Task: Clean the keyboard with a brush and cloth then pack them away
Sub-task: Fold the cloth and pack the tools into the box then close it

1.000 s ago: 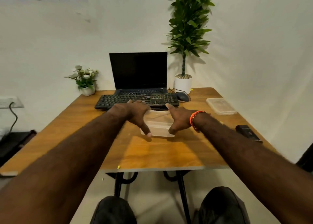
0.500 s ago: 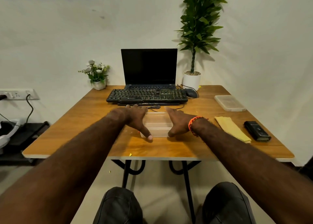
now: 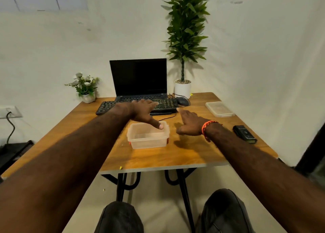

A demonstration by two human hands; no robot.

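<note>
Clear plastic box on desk, lid off; brush, cloth unseen; left hand, right hand grip slack, empty; cleaning stage unclear, box unsealed

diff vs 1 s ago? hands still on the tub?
Both let go. The left hand lifted off the clear container and moved forward over the keyboard, thumb hanging above the container's rim. The right hand came off its right side and hovers open beside it. Container, laptop, lid and table look unmoved; the camera shifted.
</note>
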